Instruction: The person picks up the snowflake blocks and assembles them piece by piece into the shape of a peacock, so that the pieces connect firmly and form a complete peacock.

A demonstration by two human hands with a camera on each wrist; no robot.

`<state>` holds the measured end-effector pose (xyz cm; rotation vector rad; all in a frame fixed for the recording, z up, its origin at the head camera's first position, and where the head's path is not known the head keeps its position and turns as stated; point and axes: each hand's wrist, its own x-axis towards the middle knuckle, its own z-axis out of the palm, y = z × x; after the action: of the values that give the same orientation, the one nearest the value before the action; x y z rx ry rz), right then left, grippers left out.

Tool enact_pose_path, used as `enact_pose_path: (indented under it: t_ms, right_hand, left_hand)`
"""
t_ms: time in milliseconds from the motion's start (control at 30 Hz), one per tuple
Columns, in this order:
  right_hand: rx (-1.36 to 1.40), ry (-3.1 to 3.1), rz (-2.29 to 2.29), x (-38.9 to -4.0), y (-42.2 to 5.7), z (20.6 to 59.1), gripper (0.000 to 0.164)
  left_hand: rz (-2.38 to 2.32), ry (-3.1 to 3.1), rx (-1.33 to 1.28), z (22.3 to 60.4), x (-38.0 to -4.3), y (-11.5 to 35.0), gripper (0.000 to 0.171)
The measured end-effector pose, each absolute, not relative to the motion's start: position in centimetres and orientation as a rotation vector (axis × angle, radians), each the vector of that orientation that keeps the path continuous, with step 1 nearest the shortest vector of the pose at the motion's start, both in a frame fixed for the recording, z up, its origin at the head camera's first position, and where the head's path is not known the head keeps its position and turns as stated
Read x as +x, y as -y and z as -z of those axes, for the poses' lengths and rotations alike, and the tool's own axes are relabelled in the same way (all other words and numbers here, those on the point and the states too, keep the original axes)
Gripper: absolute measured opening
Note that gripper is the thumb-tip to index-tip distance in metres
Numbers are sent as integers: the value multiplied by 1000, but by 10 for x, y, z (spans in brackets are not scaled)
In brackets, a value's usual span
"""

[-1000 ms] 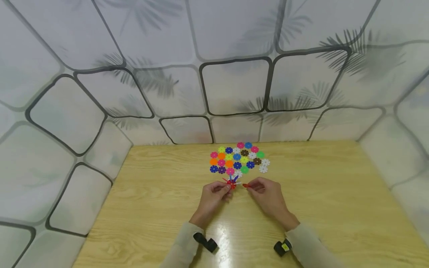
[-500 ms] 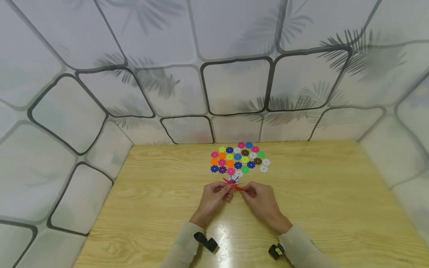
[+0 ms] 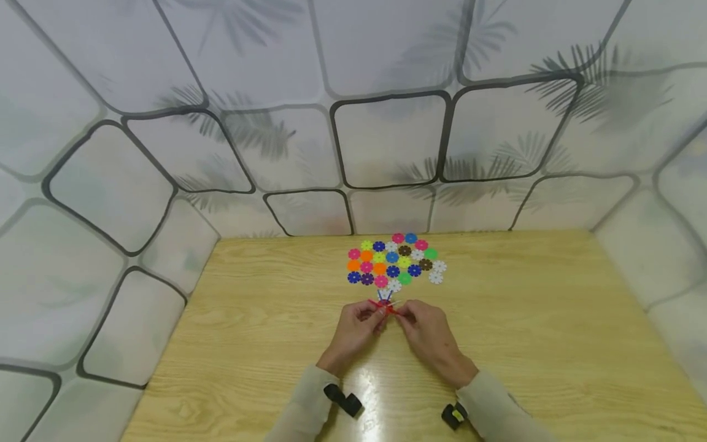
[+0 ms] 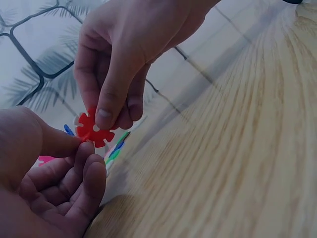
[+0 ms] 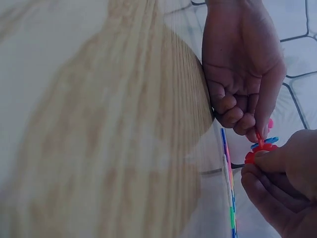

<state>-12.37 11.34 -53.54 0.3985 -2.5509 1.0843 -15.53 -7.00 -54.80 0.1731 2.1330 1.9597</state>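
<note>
In the head view my left hand (image 3: 356, 328) pinches a small cluster of joined snowflake discs (image 3: 385, 302), with red, blue, white and pink pieces sticking out at angles. My right hand (image 3: 433, 331) meets it from the right, thumb and fingertips pinching a notched red snowflake disc (image 4: 88, 128). The left wrist view shows this disc's round centre hole and slotted rim, its lower edge right at the left thumb tip. Part of a blue disc (image 5: 271, 140) shows between both hands in the right wrist view. Fingers hide much of the cluster.
Beyond the hands, several loose snowflake discs in many colours lie flat on the wooden table (image 3: 248, 344), such as an orange disc (image 3: 379, 268) and a white disc (image 3: 436, 277). A patterned wall (image 3: 386, 141) rises at the table's back edge.
My right hand has moved left, bringing its red disc from a gap beside the cluster up against it. The left hand keeps its pinch and has shifted slightly right.
</note>
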Motion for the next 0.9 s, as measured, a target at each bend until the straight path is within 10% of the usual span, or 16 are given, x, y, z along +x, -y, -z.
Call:
enact_pose_path:
  t_ms: [367, 600, 900]
  right_hand:
    - [338, 2823, -992, -146, -168, 529, 12]
    - [313, 2937, -759, -182, -190, 526, 43]
    - [185, 2990, -989, -183, -197, 525, 29]
  left_hand:
    - [-1917, -2188, 193, 558, -159, 68, 16]
    - [-1929, -2166, 195, 560, -158, 74, 17]
    - [-1946, -2149, 199, 560, -158, 74, 20]
